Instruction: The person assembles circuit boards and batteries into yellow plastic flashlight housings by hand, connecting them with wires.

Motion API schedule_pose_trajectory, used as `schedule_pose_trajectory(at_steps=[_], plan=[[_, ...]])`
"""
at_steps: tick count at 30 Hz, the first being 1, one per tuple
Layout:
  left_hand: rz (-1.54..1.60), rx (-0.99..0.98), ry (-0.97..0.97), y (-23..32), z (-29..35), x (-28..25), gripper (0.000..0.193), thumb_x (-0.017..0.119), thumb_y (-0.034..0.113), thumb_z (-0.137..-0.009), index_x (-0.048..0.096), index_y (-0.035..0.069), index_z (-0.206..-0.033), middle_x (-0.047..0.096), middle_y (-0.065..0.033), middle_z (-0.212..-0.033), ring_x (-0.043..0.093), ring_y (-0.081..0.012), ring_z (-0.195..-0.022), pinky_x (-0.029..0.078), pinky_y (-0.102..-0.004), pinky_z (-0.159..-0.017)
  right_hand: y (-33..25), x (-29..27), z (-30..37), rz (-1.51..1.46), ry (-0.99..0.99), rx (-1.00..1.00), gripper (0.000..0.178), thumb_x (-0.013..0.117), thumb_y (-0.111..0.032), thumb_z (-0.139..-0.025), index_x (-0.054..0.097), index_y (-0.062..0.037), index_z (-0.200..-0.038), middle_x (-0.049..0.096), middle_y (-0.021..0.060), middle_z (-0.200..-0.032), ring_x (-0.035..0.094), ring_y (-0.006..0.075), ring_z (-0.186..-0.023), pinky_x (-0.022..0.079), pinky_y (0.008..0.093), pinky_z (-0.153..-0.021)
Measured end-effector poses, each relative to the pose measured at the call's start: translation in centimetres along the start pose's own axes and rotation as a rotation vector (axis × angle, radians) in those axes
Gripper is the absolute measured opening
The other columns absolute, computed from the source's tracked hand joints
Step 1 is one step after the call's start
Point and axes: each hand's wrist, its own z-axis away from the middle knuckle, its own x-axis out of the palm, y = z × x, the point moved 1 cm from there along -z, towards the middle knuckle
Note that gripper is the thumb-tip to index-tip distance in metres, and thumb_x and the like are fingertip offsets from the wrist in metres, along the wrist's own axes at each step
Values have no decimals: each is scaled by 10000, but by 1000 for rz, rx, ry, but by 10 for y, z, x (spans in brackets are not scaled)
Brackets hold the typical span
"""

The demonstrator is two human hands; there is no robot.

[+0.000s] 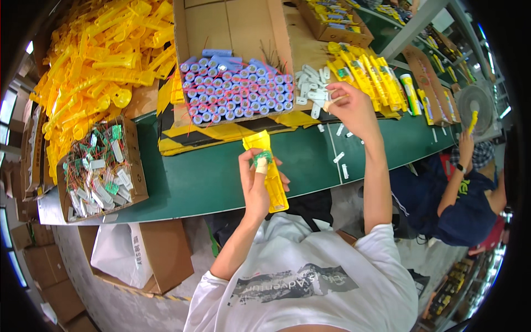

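1. The fingers (245, 159) of the left hand (255, 189) are clamped on a yellow plastic shell (276, 193), which is held above the near edge of the green counter (310, 152); the thumb, in a tan cover, presses near a bundle of green wire (264, 155) at the shell's upper part.
2. The right hand (357, 110) reaches over a small pile of white pieces (311, 83), its thumb and index finger close together at the pile's right side; whether they grip a piece, I cannot tell.
3. Just right of that hand lies a row of yellow shells (381, 83), some with parts fitted inside.
4. Left of the white pieces, an open carton (232, 22) holds purple cylindrical cells (238, 97) with red wires; yellow-and-black tape (191, 141) runs along the front.
5. A large heap of yellow shells (105, 66) fills the far left, and a smaller box (137, 160) in front holds white parts, green boards and red wires.
6. Loose white strips (339, 157) lie on the counter below the right hand.
7. At the right, a co-worker (470, 210) holds up a yellow piece (473, 122) before a round fan (479, 102).
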Motion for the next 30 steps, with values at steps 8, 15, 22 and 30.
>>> schedule_pose_trajectory(at_steps=[8,15,22,30], plan=[[-28,34,-18,-4,4,4,270,428,192,-1052,342,114,-1295,556,-134,-1062,621,-178,-679,547,-298,-588,-29,71,87,-1013,-501,98,337,731,20,-784,641,13,-1109,661,59,-947,669,106,-856,549,233,-773],[-285,95,-74,-10,5,2,267,412,198,-1057,339,82,-1286,551,-120,-1073,621,-163,-694,534,-281,-571,-19,84,91,-1115,-449,120,354,720,31,-801,626,42,-1142,666,105,-1008,675,131,-913,560,261,-821],[-434,130,-60,-8,7,4,321,407,221,-1058,342,28,-1305,614,-133,-1007,628,-154,-682,538,-277,-581,-24,79,100,-1032,-463,228,425,711,42,-806,614,71,-1219,671,156,-1108,683,160,-962,566,280,-855],[-527,71,-85,-2,0,12,297,384,203,-1063,344,19,-1293,645,-134,-865,617,-149,-607,518,-283,-519,-17,85,105,-1031,-434,198,461,674,79,-840,594,40,-1293,676,151,-1132,684,185,-1005,569,299,-867]])
